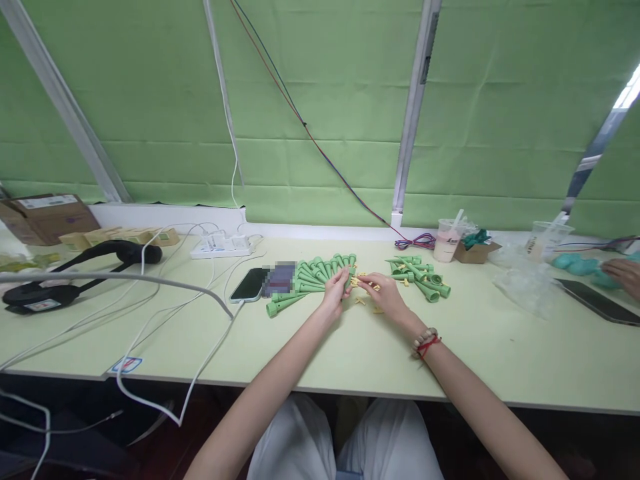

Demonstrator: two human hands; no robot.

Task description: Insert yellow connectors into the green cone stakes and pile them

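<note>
Holding a green, tapered plastic tube (349,283) in closed fingers, the left hand (336,291) is above the pale, cream-coloured table (470,360), roughly midway between its near and far edges. Just beside it, the right hand (387,299) has its thumb and fingers drawn narrow around a small yellow plastic piece (355,281) at the tube; whether the piece sits inside the tube cannot be told.

Toward the table's far edge, a fanned row of green tapered plastic tubes (314,272) lies just left of the hands, and a looser pile of similar green tubes (429,279) lies to their right. Small loose yellow plastic pieces (360,301) are scattered beneath the hands, on the near-edge side.

Left of the fan lies a dark-screened phone (249,285). Along the far edge are a white power strip (221,247) and a clear plastic cup of pink drink (446,243). At the right, another person's hand (624,275) is near a flat black device (600,302).
</note>
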